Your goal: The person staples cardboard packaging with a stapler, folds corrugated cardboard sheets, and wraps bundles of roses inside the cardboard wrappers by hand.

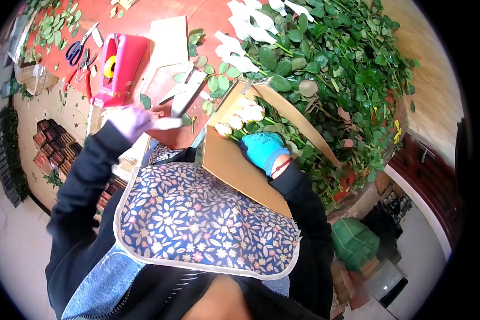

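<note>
My left hand (129, 124), smeared by motion, is just below the pink tape dispenser (124, 64). A white piece (166, 124) lies close to its fingertips; whether the hand holds it is unclear. My right hand (264, 150), in a teal glove, is closed around rose stems inside a folded brown cardboard sheet (240, 176). Pale pink-edged roses (250, 112) stick out past the glove, with smaller blooms (223, 129) beside them. The cardboard rests against my floral apron (208, 213).
Scissors (76, 52), red-handled pruners (85, 66), a large blade-like tool (188, 94) and a pale board (169, 41) lie on the red table (205, 13). Leafy stems (325, 69) with white-sleeved heads (250, 24) pile up at right. A green bundle (354, 242) is lower right.
</note>
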A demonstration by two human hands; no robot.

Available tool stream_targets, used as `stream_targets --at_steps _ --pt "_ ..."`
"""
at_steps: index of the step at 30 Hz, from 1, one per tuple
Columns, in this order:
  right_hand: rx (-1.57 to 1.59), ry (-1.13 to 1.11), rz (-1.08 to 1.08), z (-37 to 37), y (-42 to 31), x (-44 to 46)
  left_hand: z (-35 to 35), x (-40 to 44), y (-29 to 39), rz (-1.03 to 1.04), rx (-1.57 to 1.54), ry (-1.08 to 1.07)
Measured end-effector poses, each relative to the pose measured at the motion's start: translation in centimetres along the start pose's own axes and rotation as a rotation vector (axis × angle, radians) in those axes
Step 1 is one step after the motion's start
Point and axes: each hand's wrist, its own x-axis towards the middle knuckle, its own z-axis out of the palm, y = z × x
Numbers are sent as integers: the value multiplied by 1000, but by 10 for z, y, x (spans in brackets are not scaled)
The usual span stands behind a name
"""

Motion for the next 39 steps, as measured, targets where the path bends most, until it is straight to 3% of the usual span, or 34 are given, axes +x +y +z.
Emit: stream_targets --at_steps 2,4,8,9,10,11,14,16,19,26,34,35,39 --pt "-35 -9 1 2 1 3 -19 -35 -8 -298 137 -506" --pt "-64 -14 3 3 1 5 4 -77 -35 -487 400 -878" --pt "-66 -29 21 0 -3 4 71 -83 -90 -325 527 -810" --pt "-61 -13 7 4 0 5 18 -23 -22 -67 227 -324" --pt "-58 5 -6 5 2 5 -8 24 20 39 208 -321" --pt "-70 37 -14 3 1 3 6 53 29 318 -87 -107" --pt "-71 114 -42 14 8 4 37 117 55 711 -306 -103" --pt "-55 222 -102 5 2 -7 95 129 49 611 -457 -284" --pt "-225 413 -70 -7 -12 -16 110 135 52 471 -385 -519" --pt "-458 427 -51 10 -6 1 100 143 66 426 -201 -685" --pt "-401 649 -175 24 11 23 103 141 64 420 -195 -692" --pt "-361 483 -178 18 9 17 101 141 64 426 -208 -675" --pt "-343 519 -212 20 11 15 97 143 56 480 -312 -470"
